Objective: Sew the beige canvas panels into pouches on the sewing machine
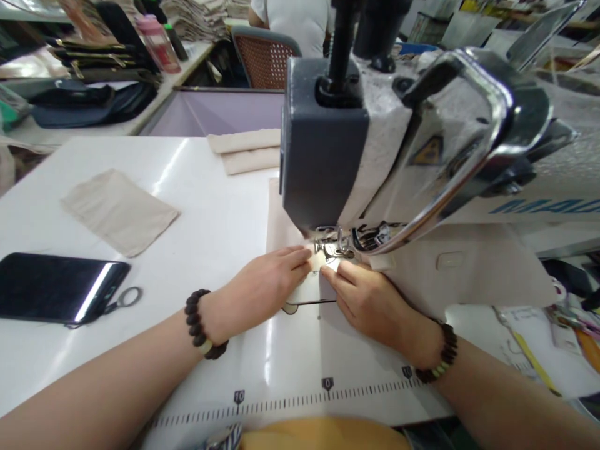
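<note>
A sewing machine (323, 144) stands over the white table, its presser foot (335, 250) low above the lit needle plate area. My left hand (262, 284) lies palm down just left of the foot, fingers stretched out and touching a piece of beige cloth (277, 215) that runs back beside the machine head. On the other side, my right hand (379, 306) rests in front of the foot, its index finger extended and the thumb close to the metal parts. Nothing can be seen gripped in either hand; what lies under the fingers is partly hidden.
Left on the table (206, 219) lie a beige cloth piece (122, 209) and a phone (60, 287) with a ring strap. Folded cloth strips (248, 150) sit behind. A printed ruler scale (281, 403) runs along the front edge. A person (297, 25) sits beyond a chair (267, 59).
</note>
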Demonstrator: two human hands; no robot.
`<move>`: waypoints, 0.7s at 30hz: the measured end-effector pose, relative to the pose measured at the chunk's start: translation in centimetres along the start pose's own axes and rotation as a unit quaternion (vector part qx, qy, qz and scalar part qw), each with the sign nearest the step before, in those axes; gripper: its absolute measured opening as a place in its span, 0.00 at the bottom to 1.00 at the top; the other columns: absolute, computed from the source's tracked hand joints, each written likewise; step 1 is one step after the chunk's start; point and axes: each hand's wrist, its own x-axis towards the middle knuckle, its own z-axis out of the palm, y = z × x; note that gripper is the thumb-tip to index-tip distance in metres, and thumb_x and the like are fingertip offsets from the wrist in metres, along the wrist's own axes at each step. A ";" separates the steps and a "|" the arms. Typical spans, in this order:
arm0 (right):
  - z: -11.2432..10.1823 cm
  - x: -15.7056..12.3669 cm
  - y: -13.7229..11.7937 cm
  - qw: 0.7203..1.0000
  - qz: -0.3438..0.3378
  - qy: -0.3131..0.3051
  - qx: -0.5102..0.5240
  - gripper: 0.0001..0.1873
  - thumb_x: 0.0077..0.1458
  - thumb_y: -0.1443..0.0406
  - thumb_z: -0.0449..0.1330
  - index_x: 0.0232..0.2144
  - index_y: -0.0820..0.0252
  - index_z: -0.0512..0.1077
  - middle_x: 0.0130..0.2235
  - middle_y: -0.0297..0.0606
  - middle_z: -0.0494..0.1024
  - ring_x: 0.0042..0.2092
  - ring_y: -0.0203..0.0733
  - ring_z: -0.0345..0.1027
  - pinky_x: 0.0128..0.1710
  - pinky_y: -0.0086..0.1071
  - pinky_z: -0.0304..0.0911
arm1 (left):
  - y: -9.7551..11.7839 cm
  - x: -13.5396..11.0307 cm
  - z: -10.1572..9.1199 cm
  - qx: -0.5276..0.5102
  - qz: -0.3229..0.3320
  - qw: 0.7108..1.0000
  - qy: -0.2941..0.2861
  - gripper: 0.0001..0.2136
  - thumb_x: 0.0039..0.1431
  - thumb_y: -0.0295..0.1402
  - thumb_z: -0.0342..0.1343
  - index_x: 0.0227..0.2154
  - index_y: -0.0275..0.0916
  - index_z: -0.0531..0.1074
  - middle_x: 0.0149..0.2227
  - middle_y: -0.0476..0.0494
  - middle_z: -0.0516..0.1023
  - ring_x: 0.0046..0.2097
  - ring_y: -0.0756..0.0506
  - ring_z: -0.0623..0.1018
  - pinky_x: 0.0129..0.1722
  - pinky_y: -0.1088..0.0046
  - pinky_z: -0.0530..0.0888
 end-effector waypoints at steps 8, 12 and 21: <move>-0.3 0.3 -0.1 1.000 0.011 -0.009 0.010 0.13 0.57 0.73 0.46 0.39 0.69 0.69 0.29 0.41 0.68 0.30 0.40 0.59 0.32 0.33 0.58 | -1.0 0.7 0.7 0.000 -0.016 0.999 0.033 0.09 0.63 0.24 0.44 0.35 0.32 0.70 0.39 0.40 0.72 0.49 0.44 0.71 0.50 0.67 0.71; -0.3 0.3 -0.2 1.000 0.012 -0.013 0.002 0.12 0.57 0.73 0.47 0.38 0.67 0.69 0.29 0.40 0.68 0.31 0.41 0.59 0.33 0.33 0.58 | -1.1 0.8 0.8 -0.001 -0.021 0.999 0.043 0.10 0.64 0.25 0.43 0.34 0.34 0.70 0.41 0.41 0.72 0.53 0.44 0.69 0.51 0.66 0.70; -0.3 0.3 -0.2 1.000 0.016 -0.014 0.011 0.11 0.57 0.73 0.47 0.37 0.66 0.69 0.29 0.40 0.68 0.31 0.40 0.59 0.33 0.32 0.59 | -1.1 1.1 0.5 0.001 -0.019 0.999 0.051 0.11 0.63 0.23 0.43 0.29 0.34 0.69 0.41 0.38 0.72 0.55 0.42 0.67 0.48 0.67 0.72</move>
